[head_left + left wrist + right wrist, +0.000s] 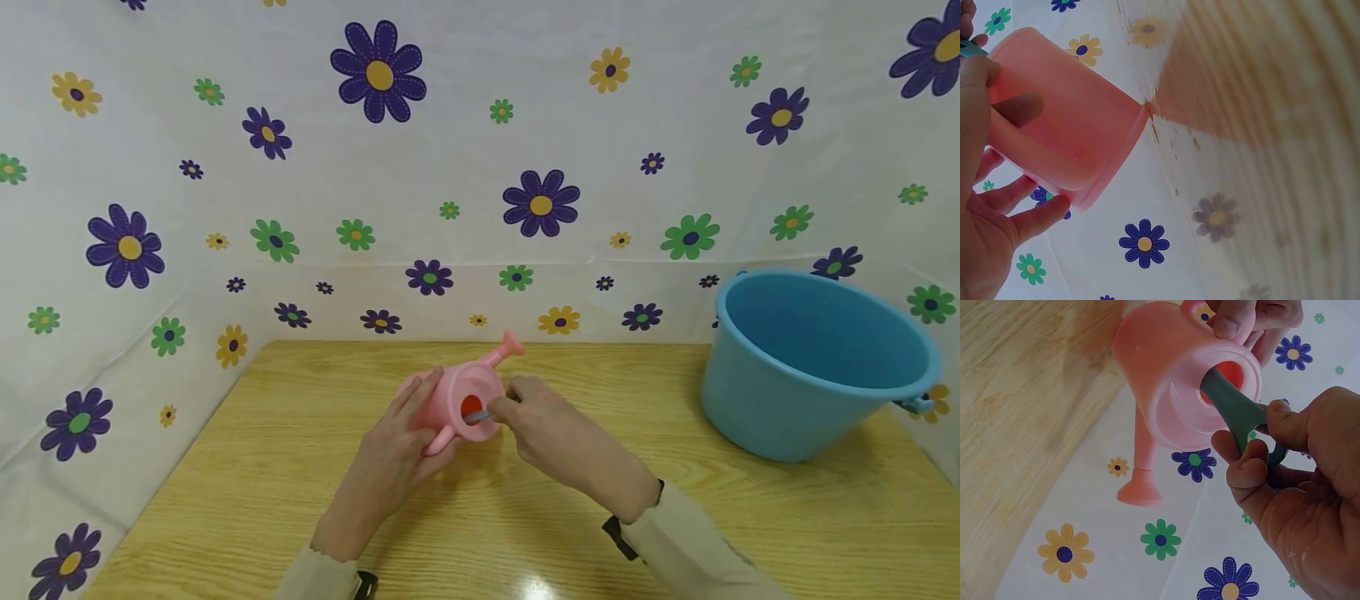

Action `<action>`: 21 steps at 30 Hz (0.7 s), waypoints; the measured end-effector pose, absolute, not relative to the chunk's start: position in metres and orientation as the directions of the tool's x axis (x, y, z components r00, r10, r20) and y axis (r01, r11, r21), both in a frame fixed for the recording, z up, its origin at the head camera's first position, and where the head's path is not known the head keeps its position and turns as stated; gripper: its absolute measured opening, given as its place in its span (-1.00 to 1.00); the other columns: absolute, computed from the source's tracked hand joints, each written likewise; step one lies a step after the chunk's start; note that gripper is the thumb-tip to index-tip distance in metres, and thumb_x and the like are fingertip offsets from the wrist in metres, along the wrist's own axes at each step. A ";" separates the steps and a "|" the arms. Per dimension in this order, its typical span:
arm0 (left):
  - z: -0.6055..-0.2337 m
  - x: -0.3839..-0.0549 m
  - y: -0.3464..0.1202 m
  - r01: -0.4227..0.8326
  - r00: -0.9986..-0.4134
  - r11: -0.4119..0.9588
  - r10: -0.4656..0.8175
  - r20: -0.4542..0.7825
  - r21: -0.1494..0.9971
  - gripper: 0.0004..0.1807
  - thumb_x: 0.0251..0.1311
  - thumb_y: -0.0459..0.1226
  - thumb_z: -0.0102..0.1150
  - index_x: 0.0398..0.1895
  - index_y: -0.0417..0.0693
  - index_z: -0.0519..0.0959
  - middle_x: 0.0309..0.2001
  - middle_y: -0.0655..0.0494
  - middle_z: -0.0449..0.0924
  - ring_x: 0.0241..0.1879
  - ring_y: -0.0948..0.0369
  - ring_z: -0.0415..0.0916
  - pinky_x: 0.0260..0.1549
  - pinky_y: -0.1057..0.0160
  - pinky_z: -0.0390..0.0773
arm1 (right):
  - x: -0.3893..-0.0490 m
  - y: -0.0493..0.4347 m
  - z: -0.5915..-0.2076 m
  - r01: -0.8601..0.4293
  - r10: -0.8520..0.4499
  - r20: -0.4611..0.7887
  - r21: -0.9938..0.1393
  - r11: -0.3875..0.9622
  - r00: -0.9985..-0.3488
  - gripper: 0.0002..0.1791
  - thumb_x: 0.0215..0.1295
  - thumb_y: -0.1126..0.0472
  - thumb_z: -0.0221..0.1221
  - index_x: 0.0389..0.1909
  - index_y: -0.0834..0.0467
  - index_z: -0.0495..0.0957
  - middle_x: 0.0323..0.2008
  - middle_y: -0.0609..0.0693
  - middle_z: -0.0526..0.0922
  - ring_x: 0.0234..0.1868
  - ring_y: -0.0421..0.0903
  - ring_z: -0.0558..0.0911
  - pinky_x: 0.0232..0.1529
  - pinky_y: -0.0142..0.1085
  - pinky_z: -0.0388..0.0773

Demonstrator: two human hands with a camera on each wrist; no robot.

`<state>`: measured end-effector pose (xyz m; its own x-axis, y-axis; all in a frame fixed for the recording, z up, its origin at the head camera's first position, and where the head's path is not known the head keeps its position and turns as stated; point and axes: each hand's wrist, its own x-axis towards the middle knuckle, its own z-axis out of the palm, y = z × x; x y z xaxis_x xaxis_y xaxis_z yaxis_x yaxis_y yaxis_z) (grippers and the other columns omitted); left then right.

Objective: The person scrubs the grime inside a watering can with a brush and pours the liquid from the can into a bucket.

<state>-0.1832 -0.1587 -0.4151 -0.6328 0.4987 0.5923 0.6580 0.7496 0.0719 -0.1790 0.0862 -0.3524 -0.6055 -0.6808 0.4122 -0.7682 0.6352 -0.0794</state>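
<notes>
A pink toy watering can (491, 385) is held tilted over the table, with its round opening facing me and its spout pointing to the back right. My left hand (397, 437) grips it by the body and handle, the thumb near the handle. In the left wrist view, the can's base edge (1146, 111) is right at the tabletop. My right hand (543, 425) pinches a grey-green plastic tool (1235, 406) by its looped end. The tool's other end goes into the can's red-looking opening and is hidden inside.
A large blue bucket (776, 408) stands on the right side of the wooden table (300, 442). Behind the table hangs a white cloth (465, 150) printed with purple, green and yellow flowers.
</notes>
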 end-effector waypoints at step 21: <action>-0.412 -0.182 -0.157 0.658 -0.632 0.750 0.500 0.592 0.069 -0.65 0.14 -0.19 0.47 -0.73 -0.09 0.61 0.43 -0.24 0.41 0.42 -0.19 0.40 0.34 -0.05 0.45 | -0.185 0.073 -0.361 -0.766 -0.688 0.383 -0.086 0.638 -0.616 -0.80 0.26 0.45 0.31 -0.16 0.16 0.71 -0.18 0.08 0.70 -0.17 -0.13 0.62 -0.10 -0.40 0.71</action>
